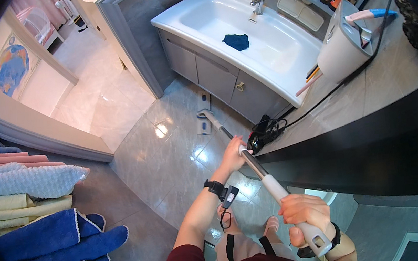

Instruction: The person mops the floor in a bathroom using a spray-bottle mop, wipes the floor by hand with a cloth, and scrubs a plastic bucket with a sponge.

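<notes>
A mop with a metal pole [256, 165] slants from my body down to the tiled floor. My left hand [234, 155] is closed around the middle of the pole, next to a black corded hair dryer [259, 136]. At the grey upper end, my right hand [306, 214] grips the handle. The flat mop head [204, 121] rests on the floor beside the vanity cabinet, partly hidden under its edge. Above it, a dark blue cloth [237, 42] lies in the white washbasin [206, 14].
Towels [66, 239] hang at the left. A doorway with a grey frame [94, 143] opens to another room at upper left. A grey-white container [338, 46] with brushes stands on the counter at right, with a black cord [321, 101] running past it. Slippered feet [270, 224] stand below.
</notes>
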Available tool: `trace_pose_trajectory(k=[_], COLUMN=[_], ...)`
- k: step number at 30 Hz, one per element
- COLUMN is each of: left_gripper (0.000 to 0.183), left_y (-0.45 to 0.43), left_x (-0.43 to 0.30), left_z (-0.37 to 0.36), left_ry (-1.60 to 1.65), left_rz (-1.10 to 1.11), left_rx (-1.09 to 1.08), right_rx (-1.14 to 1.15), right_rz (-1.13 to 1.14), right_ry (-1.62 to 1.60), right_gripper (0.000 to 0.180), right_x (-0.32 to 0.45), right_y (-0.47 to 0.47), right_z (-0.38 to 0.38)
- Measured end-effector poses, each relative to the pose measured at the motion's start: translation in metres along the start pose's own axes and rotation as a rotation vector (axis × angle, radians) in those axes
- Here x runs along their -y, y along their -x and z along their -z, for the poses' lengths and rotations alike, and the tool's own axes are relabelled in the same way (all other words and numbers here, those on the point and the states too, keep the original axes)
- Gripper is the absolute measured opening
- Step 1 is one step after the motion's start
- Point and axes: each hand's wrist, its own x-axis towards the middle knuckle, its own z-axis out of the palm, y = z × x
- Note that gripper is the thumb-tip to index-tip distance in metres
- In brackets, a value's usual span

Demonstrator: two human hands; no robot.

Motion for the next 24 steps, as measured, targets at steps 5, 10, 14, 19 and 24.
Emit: trace_pose_trajectory(k=[5, 10, 14, 19, 24], left_gripper=[0.030, 0.026, 0.029, 0.031, 0.036], left_y=[0.020, 0.011, 0.017, 0.049, 0.092], left_x=[-0.031, -0.051, -0.081, -0.127, -0.145], left_z=[-0.021, -0.028, -0.025, -0.004, -0.001], left_ry=[0.124, 0.092, 0.110, 0.151, 0.117], left_rz=[-0.095, -0.226, -0.272, -0.166, -0.013], left_rx=[0.051, 0.237, 0.436, 0.569, 0.613], right_rx=[0.027, -0.151, -0.411, -0.539, -0.540], right_rz=[-0.046, -0.174, -0.173, -0.073, -0.044], right_ry=[0.057, 0.032, 0.028, 0.136, 0.094], right_gripper=[0.029, 0.047, 0.055, 0.039, 0.032], right_x=[0.034, 0.057, 0.073, 0.080, 0.085], right_y=[0.017, 0.025, 0.034, 0.033, 0.047], right_z=[0.013, 0.029, 0.040, 0.067, 0.079])
